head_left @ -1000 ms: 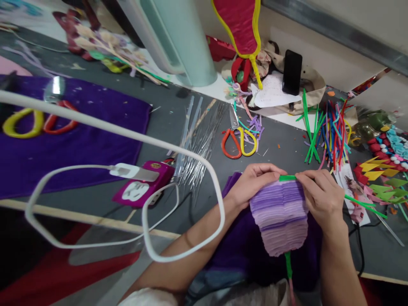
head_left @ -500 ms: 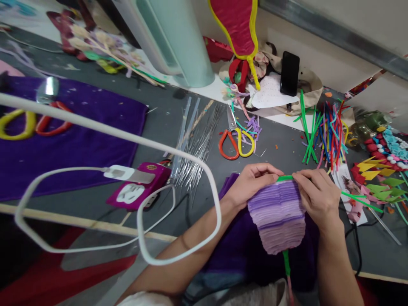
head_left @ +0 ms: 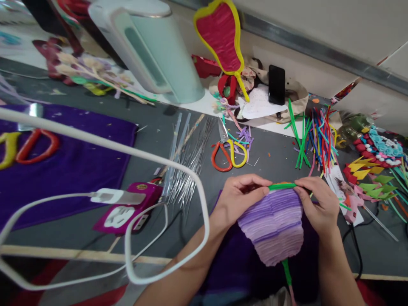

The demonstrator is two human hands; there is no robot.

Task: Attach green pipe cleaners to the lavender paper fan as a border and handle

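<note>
The left hand (head_left: 237,196) and right hand (head_left: 318,204) are each pinching one end of a green stem (head_left: 282,186), stretching it along the top edge of a purple fan (head_left: 272,225) at lower centre of the frame, seemingly to keep it straight against the ribbed layers. The fan is lying on a purple cloth (head_left: 236,259). Just above, scissors (head_left: 228,151) are resting on the grey table (head_left: 159,123); coloured stems (head_left: 314,138) are lying at upper right.
</note>
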